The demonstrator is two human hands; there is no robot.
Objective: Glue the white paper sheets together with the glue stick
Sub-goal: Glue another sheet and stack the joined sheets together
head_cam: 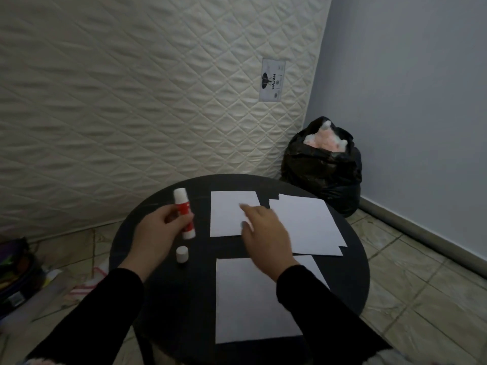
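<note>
My left hand [155, 230] grips a red and white glue stick [184, 214] over the left side of a round black table [126, 248]. Its white cap [182, 254] stands on the table just below. My right hand [263, 230] is blurred, with fingers stretched over a small white sheet [226, 212] at the far middle. A stack of white sheets [308, 222] lies to the right. A larger white sheet [247, 301] lies near me, partly under my right sleeve.
A quilted mattress [131, 101] leans against the wall behind the table. A black bag [324, 169] stuffed with pink material sits in the corner at right. Clutter [18, 272] lies on the tiled floor at left.
</note>
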